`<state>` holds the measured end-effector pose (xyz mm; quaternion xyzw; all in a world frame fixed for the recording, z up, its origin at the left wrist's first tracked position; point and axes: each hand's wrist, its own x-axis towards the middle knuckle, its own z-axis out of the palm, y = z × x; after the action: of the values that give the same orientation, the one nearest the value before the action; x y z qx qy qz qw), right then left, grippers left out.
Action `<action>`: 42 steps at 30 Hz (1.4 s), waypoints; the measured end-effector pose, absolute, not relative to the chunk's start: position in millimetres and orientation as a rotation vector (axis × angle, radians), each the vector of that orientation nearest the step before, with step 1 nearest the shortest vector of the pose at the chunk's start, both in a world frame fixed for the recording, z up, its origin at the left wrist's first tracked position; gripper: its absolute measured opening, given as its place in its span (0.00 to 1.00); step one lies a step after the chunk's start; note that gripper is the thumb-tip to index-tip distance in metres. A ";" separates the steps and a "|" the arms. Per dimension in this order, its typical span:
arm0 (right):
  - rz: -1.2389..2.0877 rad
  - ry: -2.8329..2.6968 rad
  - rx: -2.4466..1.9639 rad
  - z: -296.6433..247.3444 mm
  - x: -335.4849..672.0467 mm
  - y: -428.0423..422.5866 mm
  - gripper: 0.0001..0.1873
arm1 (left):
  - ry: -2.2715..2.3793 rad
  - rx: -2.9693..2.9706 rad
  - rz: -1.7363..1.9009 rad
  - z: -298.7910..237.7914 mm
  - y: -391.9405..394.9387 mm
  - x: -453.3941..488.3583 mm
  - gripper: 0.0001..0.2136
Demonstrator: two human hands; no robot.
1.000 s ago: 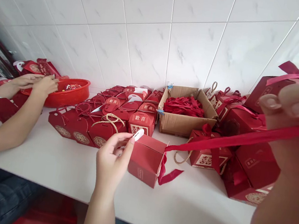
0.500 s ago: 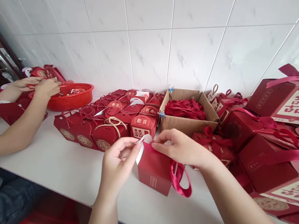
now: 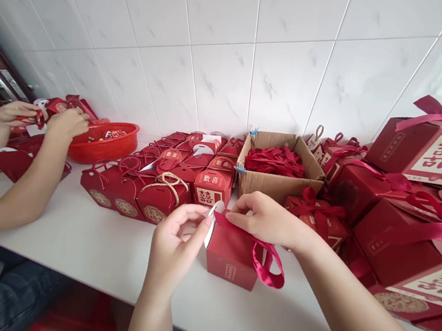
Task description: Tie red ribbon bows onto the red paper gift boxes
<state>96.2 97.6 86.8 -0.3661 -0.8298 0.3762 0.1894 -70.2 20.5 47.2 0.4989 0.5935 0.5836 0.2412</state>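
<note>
In front of me a dark red gift box (image 3: 233, 257) stands on the white table. My left hand (image 3: 178, 241) pinches the white-edged flap (image 3: 211, 221) at the box's left side between thumb and fingers. Along the top lies a crimson ribbon (image 3: 272, 272), its loop hanging off the right side. My right hand (image 3: 257, 214) is above the box, fingertips pressed together on the ribbon's end near the flap. The box's far side is hidden behind my right hand.
Behind stands a cardboard carton (image 3: 279, 184) of red ribbons. Finished-looking boxes with bows (image 3: 412, 223) are stacked at right; smaller red boxes (image 3: 175, 173) sit in rows at centre-left. Far left, another person's hands (image 3: 67, 123) hold red wrapped pieces beside a red basin (image 3: 121, 144).
The ribbon's end now reaches to the flap under my right fingertips, and the box has turned slightly. The other person's left hand has moved away from their right, holding a red packet.
</note>
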 end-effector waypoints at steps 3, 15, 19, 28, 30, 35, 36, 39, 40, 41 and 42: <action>1.051 -2.331 -1.020 86.6 95.6 97.0 0.14 | 1.626 1.391 1.561 47.7 18.0 -71.0 0.08; 0.956 -2.338 -0.905 88.6 93.9 93.3 0.12 | 1.649 1.276 1.531 49.5 14.4 -63.2 0.15; 0.947 -2.341 -0.856 85.8 92.2 92.3 0.11 | 1.528 1.245 1.438 43.0 20.6 -66.7 0.15; 0.824 -2.262 -1.010 108.5 117.7 96.1 0.09 | 1.186 0.822 1.797 45.1 26.4 -84.2 0.12; 0.768 -2.280 -1.100 115.5 132.2 97.5 0.07 | 1.078 0.645 1.946 48.6 26.6 -94.4 0.12; 0.807 -2.534 -1.324 118.6 161.1 99.8 0.08 | 0.906 0.342 2.243 58.2 24.6 -110.5 0.07; 0.819 -2.611 -1.332 117.4 162.7 100.3 0.08 | 0.876 0.308 2.274 59.6 24.1 -111.5 0.06; 0.854 -2.819 -1.245 113.9 159.4 102.4 0.09 | 0.810 0.271 2.316 62.6 22.8 -112.4 0.04; 0.875 -2.854 -1.207 113.1 156.8 103.4 0.10 | 0.804 0.258 2.324 63.3 22.2 -112.6 0.05; 0.901 -2.866 -1.182 112.4 154.3 104.5 0.10 | 0.802 0.242 2.333 64.0 21.5 -112.9 0.06; 0.924 -2.866 -1.165 111.8 152.3 105.8 0.10 | 0.804 0.226 2.347 64.6 20.7 -113.4 0.07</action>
<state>152.3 105.8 111.8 -0.3606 -0.8868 0.2858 -0.0434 -113.4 20.7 64.6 0.0858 0.3057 0.8928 0.3197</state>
